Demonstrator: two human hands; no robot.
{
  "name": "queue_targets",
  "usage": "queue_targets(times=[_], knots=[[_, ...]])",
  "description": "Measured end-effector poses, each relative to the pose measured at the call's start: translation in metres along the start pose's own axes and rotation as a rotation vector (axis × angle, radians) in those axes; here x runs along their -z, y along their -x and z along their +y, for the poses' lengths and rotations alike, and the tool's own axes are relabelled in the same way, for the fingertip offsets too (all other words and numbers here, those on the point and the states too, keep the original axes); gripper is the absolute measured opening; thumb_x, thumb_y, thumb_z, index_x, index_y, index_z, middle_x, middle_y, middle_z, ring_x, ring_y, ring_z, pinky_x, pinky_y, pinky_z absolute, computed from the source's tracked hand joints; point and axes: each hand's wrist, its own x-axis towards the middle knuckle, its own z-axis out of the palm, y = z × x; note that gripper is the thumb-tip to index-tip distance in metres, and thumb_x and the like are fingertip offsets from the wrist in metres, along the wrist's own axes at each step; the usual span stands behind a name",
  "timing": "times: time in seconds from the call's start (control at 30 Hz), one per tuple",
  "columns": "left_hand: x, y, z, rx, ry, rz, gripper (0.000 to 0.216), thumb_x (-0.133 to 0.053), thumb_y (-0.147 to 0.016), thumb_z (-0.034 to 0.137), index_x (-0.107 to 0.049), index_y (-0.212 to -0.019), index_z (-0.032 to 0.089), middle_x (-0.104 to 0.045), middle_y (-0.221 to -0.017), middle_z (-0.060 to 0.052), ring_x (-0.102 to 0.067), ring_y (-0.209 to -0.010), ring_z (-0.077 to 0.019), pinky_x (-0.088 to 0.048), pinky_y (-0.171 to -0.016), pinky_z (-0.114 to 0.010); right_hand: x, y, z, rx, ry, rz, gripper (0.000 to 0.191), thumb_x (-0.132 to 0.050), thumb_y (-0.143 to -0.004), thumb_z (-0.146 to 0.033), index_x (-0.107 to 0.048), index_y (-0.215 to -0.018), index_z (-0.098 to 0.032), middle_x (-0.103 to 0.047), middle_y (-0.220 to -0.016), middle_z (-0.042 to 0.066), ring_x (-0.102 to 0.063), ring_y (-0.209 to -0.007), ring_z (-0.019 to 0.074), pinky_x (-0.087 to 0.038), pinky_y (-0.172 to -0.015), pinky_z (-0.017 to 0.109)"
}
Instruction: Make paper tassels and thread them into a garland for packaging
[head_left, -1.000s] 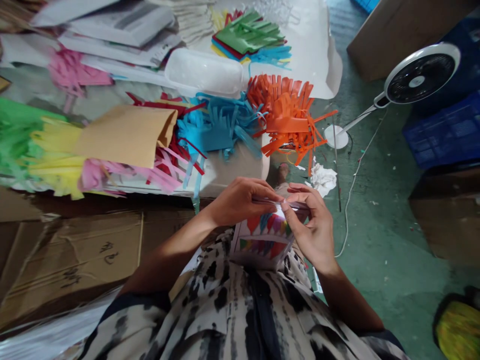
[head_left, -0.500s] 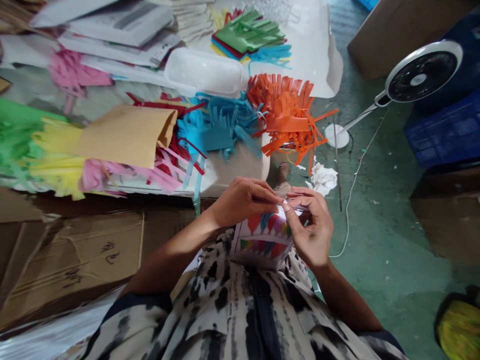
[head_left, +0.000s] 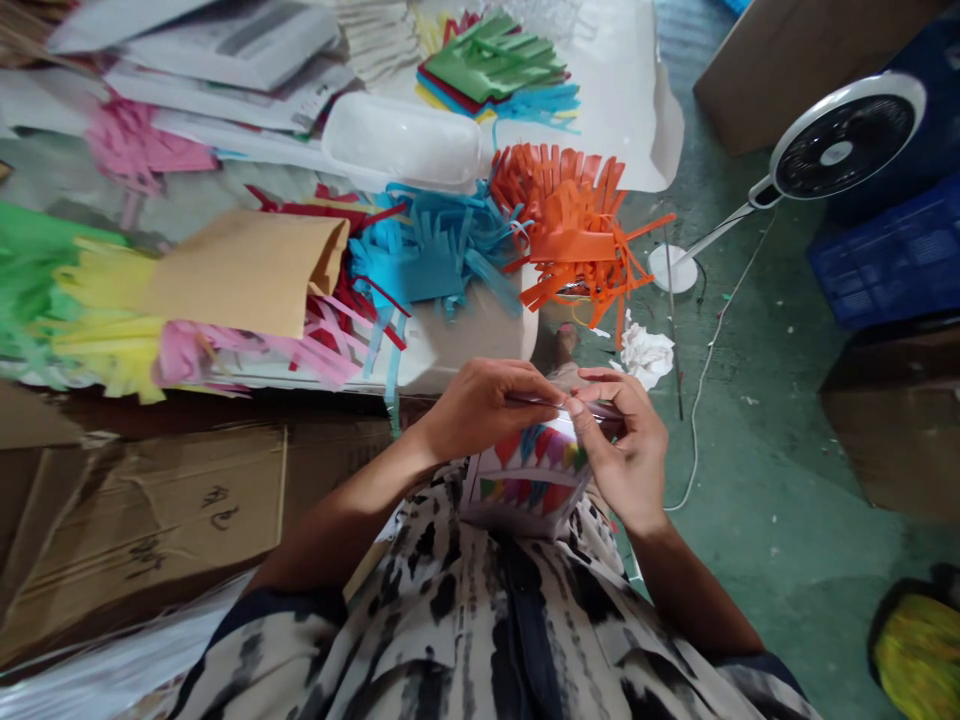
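In front of my body is a glossy plastic packet (head_left: 529, 480) printed with rows of colourful tassels. My left hand (head_left: 499, 405) pinches its top edge from the left, fingers pressed together. Close beside it, my right hand (head_left: 626, 445) grips the same edge between thumb and fingers. The thumb and fingertips of both hands nearly meet there, and the fingers cover part of the edge. The packet's lower end rests against my patterned shirt (head_left: 480, 620).
Fringed paper bundles in orange (head_left: 574, 235), blue (head_left: 431, 255) and yellow (head_left: 112, 325) lie along the table, with a brown paper envelope (head_left: 240, 270) among them. Behind is a white plastic tray (head_left: 401, 140). A fan (head_left: 836, 153) stands right; cardboard (head_left: 150, 530) lies lower left.
Both hands stay on the packet's top edge with only small finger shifts. The bright reflection near the edge has lessened, and the view has shifted slightly.
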Motion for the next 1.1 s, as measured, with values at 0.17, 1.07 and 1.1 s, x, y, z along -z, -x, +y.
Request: queue_targets(times=[0.17,1.07,1.1], knots=[[0.003,0.001,-0.003,-0.005,0.067,-0.024,0.011,-0.079,-0.092,0.023,-0.085,-0.101,0.02,-0.081,-0.098,-0.006,-0.076,-0.085,-0.0154,-0.058,-0.075,-0.025,0.001,-0.002,-0.004,-0.032,-0.02,-0.04,0.007,-0.074,-0.096,-0.031,-0.074,-0.093,-0.025,-0.072,-0.119,0.006,-0.069,-0.11,0.0238,-0.054,-0.098,0.044],[0.031,0.037,-0.031,0.111,0.37,0.064,0.058,-0.091,-0.081,0.037,-0.074,-0.134,0.024,-0.077,-0.123,-0.012,-0.075,-0.107,-0.0258,-0.06,-0.09,-0.034,0.007,-0.02,0.007,0.35,0.152,-0.291,0.018,-0.07,-0.101,-0.025,-0.08,-0.114,-0.03,-0.08,-0.111,0.002,-0.076,-0.1,0.0197,-0.059,-0.087,0.031],[0.035,0.045,-0.033,0.166,0.457,0.083,0.078,-0.094,-0.076,0.035,-0.063,-0.148,0.029,-0.075,-0.128,-0.011,-0.075,-0.11,-0.0266,-0.06,-0.089,-0.034,0.005,-0.023,0.006,0.329,0.123,-0.221,0.014,-0.072,-0.099,-0.027,-0.081,-0.109,-0.03,-0.08,-0.109,0.002,-0.076,-0.098,0.0204,-0.059,-0.086,0.031]])
